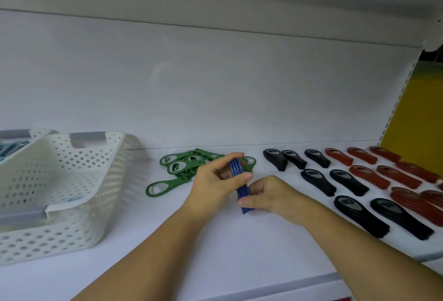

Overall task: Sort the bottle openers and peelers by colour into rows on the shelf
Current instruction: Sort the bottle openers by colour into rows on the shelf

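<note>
A small stack of blue bottle openers (240,188) stands on edge on the white shelf (215,248), held between both hands. My left hand (215,181) grips its upper part, thumb across the front. My right hand (268,195) pinches its lower end against the shelf. Behind the hands lies a loose pile of green openers (182,164), with one green opener (163,188) apart at the front. To the right, black openers (347,183) lie in rows, and red openers (395,176) lie in rows beyond them.
A white perforated basket (60,193) stands at the left, with something blue at its bottom. A second basket (21,142) with pale blue items sits behind it. The shelf's back wall and the upper shelf close in above. The shelf front edge runs near my forearms.
</note>
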